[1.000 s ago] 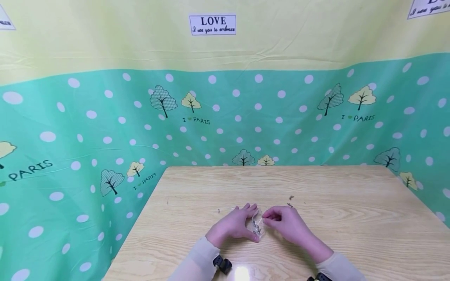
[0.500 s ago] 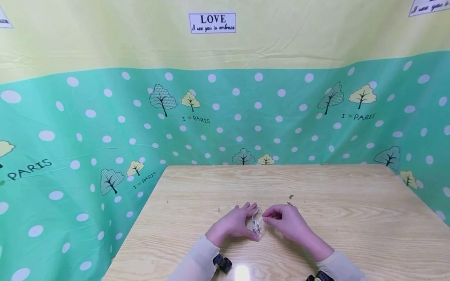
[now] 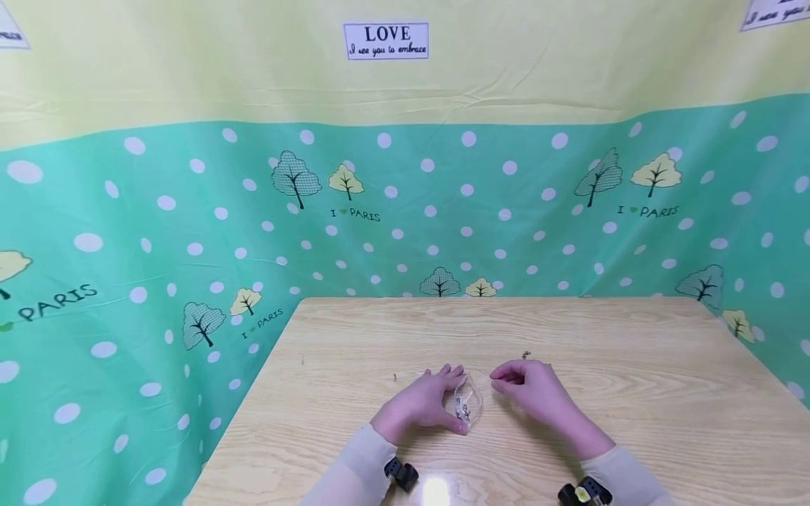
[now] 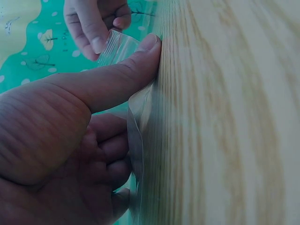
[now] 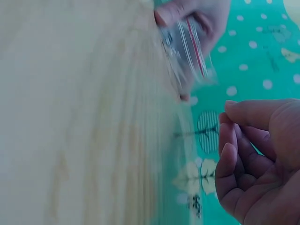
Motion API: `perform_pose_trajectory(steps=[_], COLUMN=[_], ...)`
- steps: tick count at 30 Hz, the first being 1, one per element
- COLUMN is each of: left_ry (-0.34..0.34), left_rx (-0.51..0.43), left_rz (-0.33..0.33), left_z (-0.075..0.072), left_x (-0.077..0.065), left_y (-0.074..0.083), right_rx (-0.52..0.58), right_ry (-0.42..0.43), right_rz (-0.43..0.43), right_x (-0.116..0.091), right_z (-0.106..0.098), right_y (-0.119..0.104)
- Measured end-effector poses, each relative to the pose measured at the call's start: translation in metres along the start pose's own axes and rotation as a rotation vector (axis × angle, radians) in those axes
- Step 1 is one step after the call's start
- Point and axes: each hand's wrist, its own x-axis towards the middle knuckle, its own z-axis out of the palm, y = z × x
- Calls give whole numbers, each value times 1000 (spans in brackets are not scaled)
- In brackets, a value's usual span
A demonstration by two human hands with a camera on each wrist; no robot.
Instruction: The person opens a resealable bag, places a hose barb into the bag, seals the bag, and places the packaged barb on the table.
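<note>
Since the earlier frame, the right hand (image 3: 534, 386) has drawn off the mouth of the clear plastic bag (image 3: 474, 393) and now sits just beside it, thumb and fingertips together with nothing visible between them. The left hand (image 3: 430, 402) holds the bag between its thumb and fingers, down against the table (image 3: 354, 337); that wide hold probably keeps it steady and its mouth spread. The mouth gapes toward the right hand, which likely gives that side an easy way in.

The bag looks thin and glossy, crinkled where the thumb presses it, with a red line (image 5: 196, 47) and ridged strips along its mouth. Small metal pieces (image 3: 464, 412) lie gathered inside, too tiny to make out. One dark bit (image 3: 526, 355) lies on the table just beyond the right hand.
</note>
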Motion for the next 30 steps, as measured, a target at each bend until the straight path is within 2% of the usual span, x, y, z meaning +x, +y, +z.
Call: perform_pose_trajectory(steps=[9, 18, 23, 30], left_ry=[-1, 5, 9, 11], left_rx=[-2, -20, -18, -34], left_rz=[-10, -12, -4, -5], left_z=[-3, 1, 2, 2], left_x=[2, -2, -3, -3], left_y=[2, 0, 1, 1], right_rx=[-31, -35, -58, -95], right_ry=[30, 36, 15, -30], right_rz=[5, 44, 32, 45], right_x=[8, 11, 13, 19], right_z=[-16, -37, -47, -49], right_y=[16, 30, 44, 57])
